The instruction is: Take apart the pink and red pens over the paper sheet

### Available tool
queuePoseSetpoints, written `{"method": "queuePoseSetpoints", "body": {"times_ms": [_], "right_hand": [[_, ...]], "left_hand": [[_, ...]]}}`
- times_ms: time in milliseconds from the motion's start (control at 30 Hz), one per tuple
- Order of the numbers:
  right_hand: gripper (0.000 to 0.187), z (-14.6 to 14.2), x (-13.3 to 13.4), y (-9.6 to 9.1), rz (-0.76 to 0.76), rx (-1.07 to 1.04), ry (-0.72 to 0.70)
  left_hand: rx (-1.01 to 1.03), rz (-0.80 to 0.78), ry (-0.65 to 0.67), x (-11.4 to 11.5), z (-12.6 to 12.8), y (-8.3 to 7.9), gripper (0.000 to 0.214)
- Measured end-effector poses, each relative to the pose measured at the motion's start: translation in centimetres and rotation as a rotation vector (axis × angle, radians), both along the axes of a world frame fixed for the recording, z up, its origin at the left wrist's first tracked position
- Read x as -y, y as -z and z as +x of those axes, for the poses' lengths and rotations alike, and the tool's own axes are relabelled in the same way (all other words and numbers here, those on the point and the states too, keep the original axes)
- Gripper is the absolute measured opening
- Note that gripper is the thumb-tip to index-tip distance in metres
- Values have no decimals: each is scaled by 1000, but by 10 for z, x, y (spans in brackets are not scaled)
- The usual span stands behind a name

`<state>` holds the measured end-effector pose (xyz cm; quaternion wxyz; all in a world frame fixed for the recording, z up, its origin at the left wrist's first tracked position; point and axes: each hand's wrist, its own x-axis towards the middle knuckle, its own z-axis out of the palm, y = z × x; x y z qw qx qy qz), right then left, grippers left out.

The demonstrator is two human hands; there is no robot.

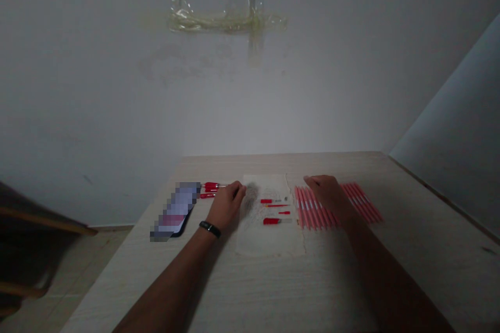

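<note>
My left hand [226,202], a black band [210,229] on its wrist, is closed at the left edge of a pale paper sheet [269,242]. Whatever its curled fingers may hold is hidden. Over the row of slim pinkish-red pens [312,216] on the right, my right hand [325,190] is closed too, its grip not visible. Between the hands, on the sheet, lie small pen parts: a red cap-like piece [266,201], a thin red refill [276,206], a short red plug [284,213] and a larger red piece with a clear end [271,221].
A phone [175,210] with a blurred screen lies at the left of the wooden table [250,291]. Several red pieces [211,187] are beside it, partly behind my left hand. The wall [332,88] rises behind the table's far edge, with yellowed tape [219,23] on it.
</note>
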<state>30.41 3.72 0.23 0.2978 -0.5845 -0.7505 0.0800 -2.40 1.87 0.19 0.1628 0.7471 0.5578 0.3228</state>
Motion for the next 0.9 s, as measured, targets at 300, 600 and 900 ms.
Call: {"method": "queuePoseSetpoints", "body": {"times_ms": [300, 600, 900], "right_hand": [[46, -1, 1, -3, -86, -16, -26], [20, 1, -2, 4, -35, -134, 30], [21, -2, 1, 0, -14, -103, 42]], "left_hand": [[83, -47, 21, 0, 2, 2, 26], [66, 49, 33, -2, 4, 9, 21], [22, 24, 44, -1, 3, 8, 23]]}}
